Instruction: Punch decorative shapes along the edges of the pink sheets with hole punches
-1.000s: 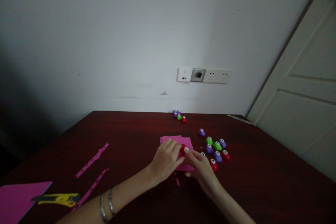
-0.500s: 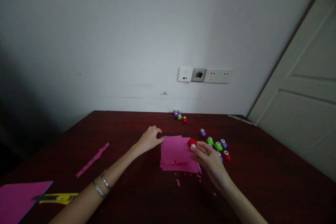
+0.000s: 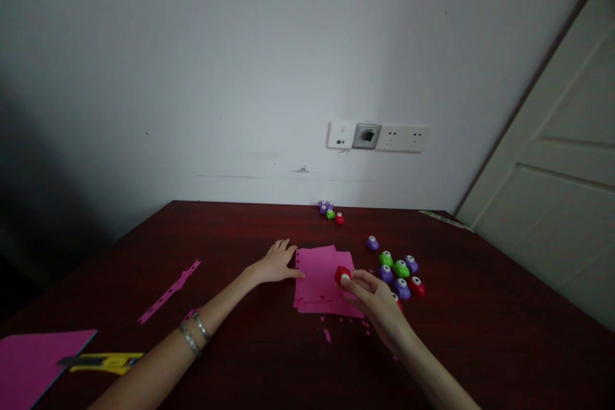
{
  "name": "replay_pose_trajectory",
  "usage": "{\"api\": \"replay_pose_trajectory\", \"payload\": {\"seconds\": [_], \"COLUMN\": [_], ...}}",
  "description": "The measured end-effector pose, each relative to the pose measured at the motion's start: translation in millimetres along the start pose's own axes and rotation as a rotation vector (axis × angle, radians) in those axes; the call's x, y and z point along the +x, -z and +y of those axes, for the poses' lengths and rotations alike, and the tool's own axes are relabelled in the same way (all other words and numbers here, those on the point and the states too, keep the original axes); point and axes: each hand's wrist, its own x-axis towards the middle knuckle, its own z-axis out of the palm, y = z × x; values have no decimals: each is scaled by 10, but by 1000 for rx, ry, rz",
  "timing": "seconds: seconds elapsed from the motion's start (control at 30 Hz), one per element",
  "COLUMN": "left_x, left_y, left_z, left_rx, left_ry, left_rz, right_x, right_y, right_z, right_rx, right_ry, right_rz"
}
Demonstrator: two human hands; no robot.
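My right hand (image 3: 377, 298) pinches a small red craft punch (image 3: 342, 274) with a white button, over the right part of the pink paper sheets (image 3: 317, 275). My left hand (image 3: 277, 262) is open at the left edge of the sheets, fingers spread and thumb on the paper. The sheets overlap unevenly, and little holes run along their left and lower edges. Pink paper bits (image 3: 327, 335) lie just in front of them. Right of the paper sit several more punches in purple, green (image 3: 401, 268) and red (image 3: 416, 286), one partly behind my right hand.
A yellow utility knife (image 3: 106, 362) lies partly on another pink sheet (image 3: 33, 365) at front left. Beyond my left forearm is a punched pink strip (image 3: 170, 291). More punches (image 3: 330, 213) stand near the wall, below the sockets (image 3: 402, 138). A thin strip (image 3: 444, 220) lies at back right.
My right hand has brought the red punch slightly left and down over the paper. My left fingers have spread and its thumb has moved onto the sheet.
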Motion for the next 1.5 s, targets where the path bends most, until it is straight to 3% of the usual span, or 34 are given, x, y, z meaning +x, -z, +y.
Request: {"api": "replay_pose_trajectory", "payload": {"seconds": [0.2,0.33,0.43,0.53,0.63,0.8,0.97,1.17,1.5], "left_x": [-34,-4,46,59,19,-49,-71,-143,-222], "left_y": [64,69,40,22,35,103,306,613,708], "left_z": [114,181,222,278,339,404,445,460,563], "left_rx": [-64,-209,-435,-741,-926,-921,-926,-1007,-1034], "left_ry": [-40,-99,-54,76,139,95,67,8,-32], "left_rz": [41,190,267,219,100,-4,109,262,265], "right_x": [8,8,6,3,1,18,31,-32,-62], "right_y": [-6,-6,-5,-5,-6,4,39,32,-21], "right_z": [28,28,32,38,42,45,-15,-79,-28], "right_rx": [2,2,-18,-31,-20,12,89,-19,34], "right_ry": [6,3,11,22,21,24,52,76,96], "right_rz": [12,15,17,22,20,10,-12,-94,-42]}}
